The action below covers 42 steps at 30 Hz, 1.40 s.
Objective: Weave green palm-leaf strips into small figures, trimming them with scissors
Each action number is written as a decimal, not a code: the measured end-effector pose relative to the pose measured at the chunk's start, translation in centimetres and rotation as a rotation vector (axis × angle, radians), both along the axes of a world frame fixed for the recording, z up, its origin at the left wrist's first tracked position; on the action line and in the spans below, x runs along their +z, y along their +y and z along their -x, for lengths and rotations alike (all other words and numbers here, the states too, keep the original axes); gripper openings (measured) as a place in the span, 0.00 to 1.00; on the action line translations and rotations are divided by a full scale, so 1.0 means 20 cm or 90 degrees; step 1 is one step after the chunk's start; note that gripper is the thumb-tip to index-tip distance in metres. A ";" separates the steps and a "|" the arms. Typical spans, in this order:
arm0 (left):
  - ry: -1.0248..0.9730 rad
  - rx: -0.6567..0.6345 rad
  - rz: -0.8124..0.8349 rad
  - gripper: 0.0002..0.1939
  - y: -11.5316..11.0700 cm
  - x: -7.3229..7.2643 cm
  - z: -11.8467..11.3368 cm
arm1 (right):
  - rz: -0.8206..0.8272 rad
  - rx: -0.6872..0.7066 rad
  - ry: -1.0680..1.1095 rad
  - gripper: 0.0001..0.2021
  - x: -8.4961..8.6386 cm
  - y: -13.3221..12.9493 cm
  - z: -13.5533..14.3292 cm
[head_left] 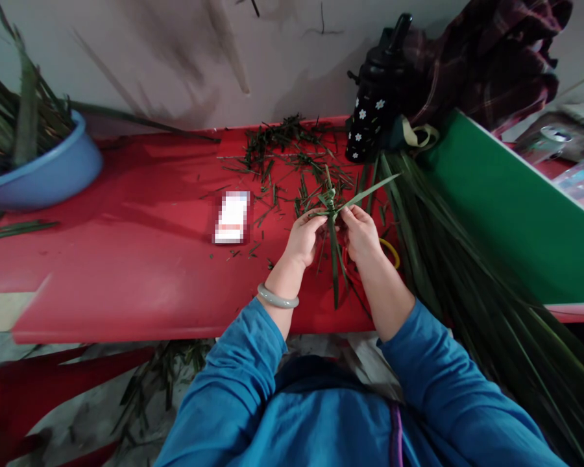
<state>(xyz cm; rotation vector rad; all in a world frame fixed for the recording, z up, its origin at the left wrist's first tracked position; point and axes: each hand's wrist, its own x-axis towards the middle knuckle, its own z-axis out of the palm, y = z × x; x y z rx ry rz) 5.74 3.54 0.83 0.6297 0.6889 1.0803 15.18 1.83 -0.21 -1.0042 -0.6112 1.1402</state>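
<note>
Between my hands, above the red table, is a green woven leaf piece with a small knotted top and long strips hanging down. My left hand, with a grey bangle on the wrist, pinches its left side. On the other side, my right hand closes its fingers on the piece near a long strip that points up and right. Yellow and red loop handles show partly behind my right forearm. Leaf scraps are scattered behind the hands.
A blurred white rectangle lies left of my hands. A blue basin of leaves stands far left. At the right are a black flowered bottle, long green leaves, a green board and plaid cloth.
</note>
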 end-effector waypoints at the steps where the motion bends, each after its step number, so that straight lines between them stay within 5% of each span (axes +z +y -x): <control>1: 0.003 -0.006 0.001 0.04 0.00 0.00 0.00 | -0.001 0.004 -0.005 0.11 -0.01 0.00 0.00; 11: 0.060 -0.048 -0.013 0.02 0.01 -0.05 0.00 | 0.024 -0.022 -0.067 0.15 -0.02 0.02 -0.01; 33: 0.004 -0.040 0.007 0.02 0.02 -0.03 0.02 | -0.031 0.021 -0.063 0.13 -0.03 0.02 -0.03; 36: 0.018 -0.060 -0.009 0.02 0.02 -0.03 0.03 | -0.030 0.027 -0.054 0.12 -0.04 0.02 -0.03; 42: 0.111 0.032 -0.143 0.05 0.01 -0.04 0.03 | -0.013 -0.021 -0.048 0.11 -0.03 0.03 -0.02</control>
